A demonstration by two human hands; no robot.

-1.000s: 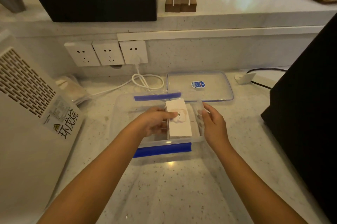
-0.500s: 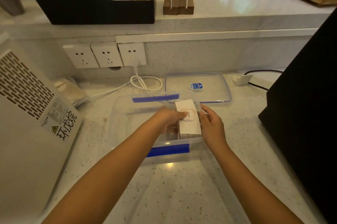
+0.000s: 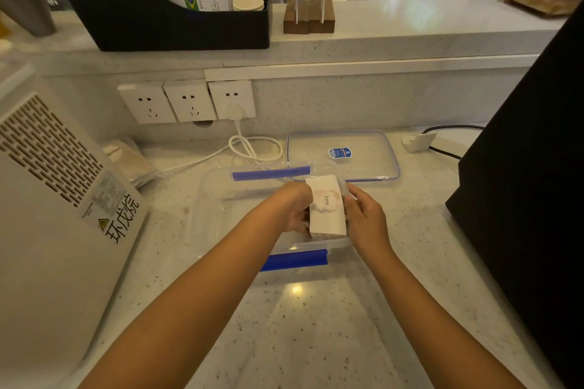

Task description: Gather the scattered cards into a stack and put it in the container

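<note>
While both hands hold the stack of cards [image 3: 327, 206] over the right end of the clear container [image 3: 221, 199], the job looks nearly done. The left hand [image 3: 295, 211] is wrapped around the left side of the stack, and the right hand [image 3: 363, 218] presses on its right side, so both are closed on it. The top card says "love". The container sits open on the pale surface [image 3: 316, 325], with a blue clip [image 3: 294, 260] on its near wall. Its lid [image 3: 343, 154] lies flat just behind it. I think the cards could slip and fan out if one hand lets go too early. The stack could also catch on the right wall, because it hangs very close to that edge.
</note>
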